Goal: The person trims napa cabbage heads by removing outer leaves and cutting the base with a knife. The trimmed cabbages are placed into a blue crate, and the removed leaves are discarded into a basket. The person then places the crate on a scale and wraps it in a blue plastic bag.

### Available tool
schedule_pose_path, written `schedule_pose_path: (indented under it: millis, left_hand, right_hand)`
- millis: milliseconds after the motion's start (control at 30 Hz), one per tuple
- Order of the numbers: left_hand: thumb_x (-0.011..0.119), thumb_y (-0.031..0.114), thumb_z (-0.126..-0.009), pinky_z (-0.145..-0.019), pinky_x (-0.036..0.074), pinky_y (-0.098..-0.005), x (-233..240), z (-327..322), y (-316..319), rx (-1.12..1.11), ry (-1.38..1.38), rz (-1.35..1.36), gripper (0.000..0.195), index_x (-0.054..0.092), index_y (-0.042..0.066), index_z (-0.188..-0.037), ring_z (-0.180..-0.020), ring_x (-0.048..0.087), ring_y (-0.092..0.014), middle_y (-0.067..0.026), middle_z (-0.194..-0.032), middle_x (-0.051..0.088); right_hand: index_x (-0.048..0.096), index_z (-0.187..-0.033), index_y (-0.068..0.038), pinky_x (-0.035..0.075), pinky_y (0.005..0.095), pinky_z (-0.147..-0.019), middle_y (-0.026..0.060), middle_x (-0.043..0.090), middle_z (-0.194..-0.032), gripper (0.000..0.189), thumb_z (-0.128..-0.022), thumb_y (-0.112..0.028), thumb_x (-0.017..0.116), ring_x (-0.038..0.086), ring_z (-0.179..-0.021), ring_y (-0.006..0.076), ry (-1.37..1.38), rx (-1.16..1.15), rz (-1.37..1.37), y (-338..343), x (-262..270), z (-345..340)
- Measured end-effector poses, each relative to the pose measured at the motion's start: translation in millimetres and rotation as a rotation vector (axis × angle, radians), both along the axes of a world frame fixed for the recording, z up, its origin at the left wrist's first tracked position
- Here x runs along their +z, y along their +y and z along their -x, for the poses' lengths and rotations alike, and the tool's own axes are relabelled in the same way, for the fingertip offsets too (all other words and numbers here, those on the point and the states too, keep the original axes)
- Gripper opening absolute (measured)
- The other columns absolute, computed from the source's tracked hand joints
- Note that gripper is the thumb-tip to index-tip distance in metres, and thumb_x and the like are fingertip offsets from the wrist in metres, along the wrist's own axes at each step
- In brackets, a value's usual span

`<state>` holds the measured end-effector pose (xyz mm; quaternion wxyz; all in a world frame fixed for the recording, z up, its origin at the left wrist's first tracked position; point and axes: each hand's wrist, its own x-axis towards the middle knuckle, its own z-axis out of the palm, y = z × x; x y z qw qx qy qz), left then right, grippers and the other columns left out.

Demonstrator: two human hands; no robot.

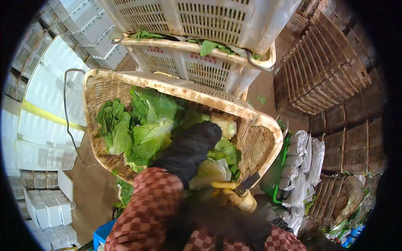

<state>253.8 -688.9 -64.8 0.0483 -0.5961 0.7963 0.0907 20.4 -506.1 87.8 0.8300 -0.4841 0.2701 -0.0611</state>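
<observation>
A dirty, pale plastic crate (196, 88) holds leafy green vegetables (150, 135). From the lower left, my left arm in a checkered sleeve reaches over it. My left hand (205, 133), dark and blurred, is inside the crate near a pale vegetable base (224, 124); its fingers and anything in them cannot be made out. At the crate's near right edge, the yellow-gloved fingers of my right hand (230, 193) are closed around a knife (248, 183) with a broad dark blade. A pale cabbage-like head (213, 172) lies just left of that hand, partly blurred.
Beyond the crate stand stacked perforated crates (188, 62) with leaves at their rims. White foam boxes (47, 103) are piled left. Brown stacked crates (323, 69) stand right, above white wrapped bundles (301, 169) and a green crate (278, 175). A bent metal handle (66, 103) sticks out left.
</observation>
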Motion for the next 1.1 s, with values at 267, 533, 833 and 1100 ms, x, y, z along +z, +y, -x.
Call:
schedule_pose_path:
  millis: [267,533,833,1100]
  left_hand:
    - [0.092,0.029,-0.069,-0.103,0.048,-0.0401,151.7,-106.4,147.9,0.494,0.950,0.490,0.082,0.052,0.006,-0.136,-0.120,0.059,-0.029,-0.0159,-0.129,0.062]
    - [0.063,0.028,-0.098,-0.098,0.051,-0.0368,174.9,-137.8,355.4,0.761,1.547,0.444,0.050,0.051,0.004,-0.140,-0.117,0.059,-0.021,-0.0084,-0.131,0.062]
    - [0.082,0.033,-0.078,-0.102,0.047,-0.0362,179.2,-63.6,585.3,0.907,1.807,0.741,0.088,0.040,0.002,-0.149,-0.123,0.056,-0.020,-0.0074,-0.136,0.057]
    - [0.085,0.031,-0.068,-0.114,0.033,-0.0376,218.0,42.0,669.6,1.100,1.645,0.381,0.101,0.037,0.002,-0.151,-0.136,0.045,-0.021,-0.0073,-0.147,0.049]
  right_hand:
    - [0.044,-0.148,0.002,0.047,0.0193,-0.064,0.0120,0.067,-0.109,0.060,-0.100,-0.029,0.063,0.053,-0.066,0.0050,-0.160,-0.200,0.078,-22.0,45.7,-23.0]
    - [0.038,-0.155,-0.012,0.044,0.0205,-0.066,-0.0023,0.057,-0.110,0.062,-0.097,-0.004,0.059,0.050,-0.077,0.0043,-0.197,-0.309,0.474,19.2,71.2,-156.8]
    - [0.047,-0.150,-0.021,0.054,0.0410,-0.070,0.0103,0.067,-0.096,0.075,-0.080,-0.003,0.067,0.066,-0.082,0.0340,-0.334,0.445,1.735,100.1,108.2,-161.0]
    - [0.029,-0.155,0.005,0.049,0.0341,-0.055,0.0040,0.056,-0.075,0.075,-0.087,-0.010,0.057,0.061,-0.062,0.0191,-0.561,0.867,2.178,200.4,110.8,-143.9]
